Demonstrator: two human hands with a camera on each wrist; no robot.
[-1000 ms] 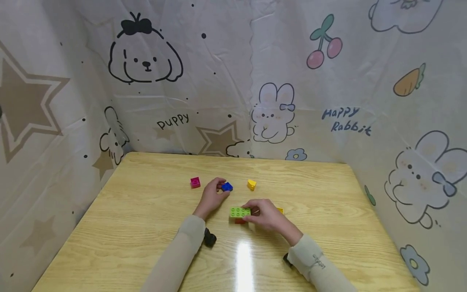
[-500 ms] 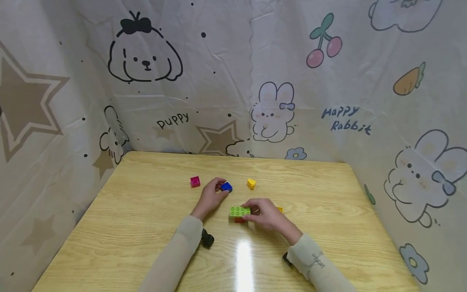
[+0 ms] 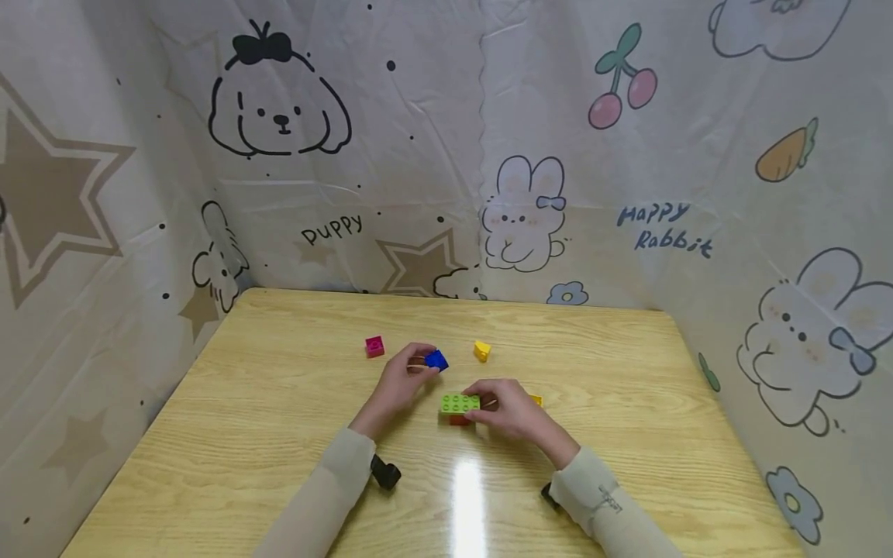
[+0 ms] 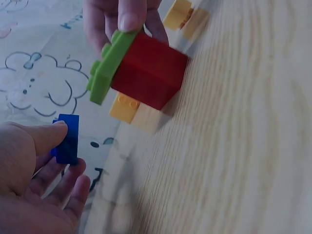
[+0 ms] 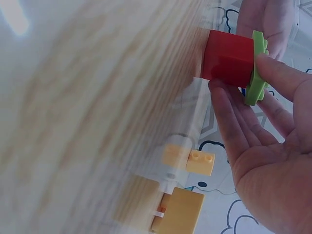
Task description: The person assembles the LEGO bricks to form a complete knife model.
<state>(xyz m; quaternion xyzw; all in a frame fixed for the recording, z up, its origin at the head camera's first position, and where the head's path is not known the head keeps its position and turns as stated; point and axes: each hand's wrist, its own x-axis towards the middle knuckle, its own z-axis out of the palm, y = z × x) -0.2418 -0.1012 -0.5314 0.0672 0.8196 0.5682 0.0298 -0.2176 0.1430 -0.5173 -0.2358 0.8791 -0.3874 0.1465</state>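
My left hand (image 3: 392, 387) pinches a blue toy building brick (image 3: 436, 360) between thumb and fingers; in the left wrist view that brick (image 4: 68, 139) appears off the table. To its right, my right hand (image 3: 512, 412) holds a light green studded plate (image 3: 459, 404) that sits on top of a red brick (image 4: 151, 70). From the right wrist view, the thumb presses the green plate (image 5: 256, 68) and a fingertip touches the red brick's side. The red block stands on the table or just over it; I cannot tell which.
A magenta brick (image 3: 374, 346) lies on the wooden table (image 3: 279, 387), left of the left hand. One small yellow brick (image 3: 482, 351) lies behind the right hand; another yellow piece (image 3: 536, 401) is partly hidden by that hand. Printed cloth (image 3: 418, 178) surrounds the table's back and sides.
My left hand has drawn slightly toward me and its wrist has lowered. The blue brick has tilted in its grasp. My right hand and the green and red bricks stay in place.
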